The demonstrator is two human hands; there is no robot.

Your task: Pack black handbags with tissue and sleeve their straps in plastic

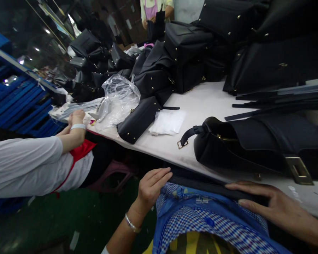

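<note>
A long, flat black strap [198,182] runs across my lap, just below the table edge. My left hand [152,187], with a silver bangle at the wrist, pinches its left end with fingers pressed together. Toward the other end, my right hand [275,204] has its fingers along the top and the thumb underneath, closed on it. Part of the strap is dark and hard to make out against the shadow. On the table beyond lies a black handbag [219,148], its top gaping, with a gold clasp plate [299,171] and a buckled side strap [189,135].
Black bags [188,38] are piled along the back of the white table [198,100]. A folded white packet [168,122], a clear plastic bag [120,98] and loose black straps [243,113] lie on it. A co-worker [42,158] sits at the left; another person [151,14] stands behind.
</note>
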